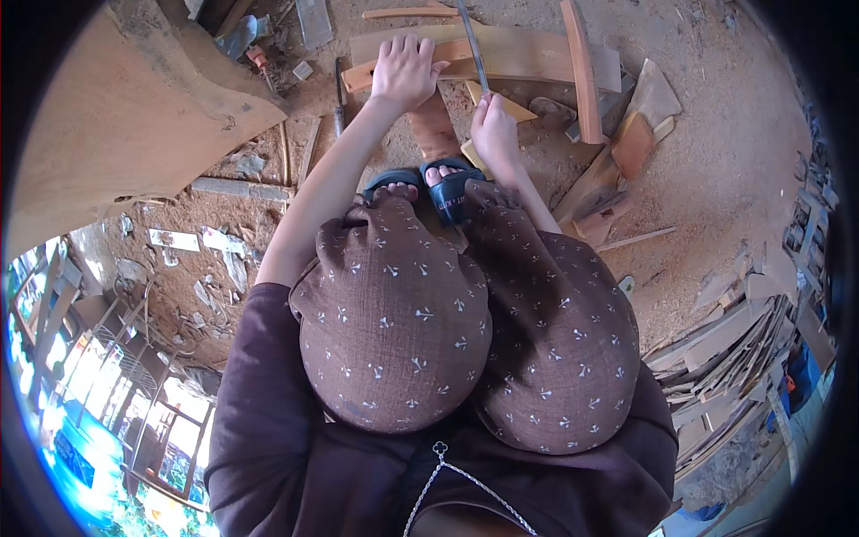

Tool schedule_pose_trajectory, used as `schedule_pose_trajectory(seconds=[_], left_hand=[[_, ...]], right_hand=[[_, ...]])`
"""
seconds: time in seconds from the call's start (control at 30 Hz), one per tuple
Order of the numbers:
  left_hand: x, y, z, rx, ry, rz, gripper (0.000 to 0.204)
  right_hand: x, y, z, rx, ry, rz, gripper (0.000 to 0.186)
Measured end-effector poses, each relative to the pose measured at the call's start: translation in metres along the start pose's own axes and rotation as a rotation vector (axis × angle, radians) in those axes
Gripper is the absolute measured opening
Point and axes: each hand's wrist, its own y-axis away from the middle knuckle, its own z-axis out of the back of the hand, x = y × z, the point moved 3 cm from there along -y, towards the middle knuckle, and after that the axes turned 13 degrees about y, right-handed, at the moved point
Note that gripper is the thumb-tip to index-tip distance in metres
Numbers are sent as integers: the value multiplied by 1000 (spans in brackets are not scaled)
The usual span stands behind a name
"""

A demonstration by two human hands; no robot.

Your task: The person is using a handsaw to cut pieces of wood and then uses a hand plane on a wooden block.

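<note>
My left hand point(407, 73) presses down over a curved orange-brown wooden piece point(360, 77), its fingers bent across the wood and the thumb out to the side. My right hand point(495, 132) is closed around the near end of a long narrow grey metal tool point(474, 46), shaped like a file. The tool points away from me and passes over the wood, right of my left hand; its far end runs out of view. Under the curved piece lies a wider pale board point(537, 46). A reddish-brown wooden block point(434, 132) stands between my left hand and my sandalled feet.
A wooden strip point(583, 76) lies across the board's right end. Offcuts point(633, 143) are scattered at the right, with a stack of thin boards point(725, 353) farther off. A large tan wooden slab point(143, 116) fills the upper left. A dark slim tool point(339, 98) lies left of my hand.
</note>
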Motion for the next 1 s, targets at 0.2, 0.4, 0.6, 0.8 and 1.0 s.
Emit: schedule_pose_trajectory(seconds=[0.2,0.4,0.6,0.8,1.0], left_hand=[[-1,1,0,-25,17,16,34],[-3,1,0,-3,-16,32,33],[3,-2,1,27,12,24,35],[-5,-4,-1,31,-16,21,35],[-2,5,-2,14,-55,20,34]], right_hand=[[-3,-11,7,62,49,20,23],[-19,18,7,148,77,-27,21],[-16,2,12,197,79,36,22],[-2,-40,13,159,47,49,26],[-18,22,14,194,28,28,20]])
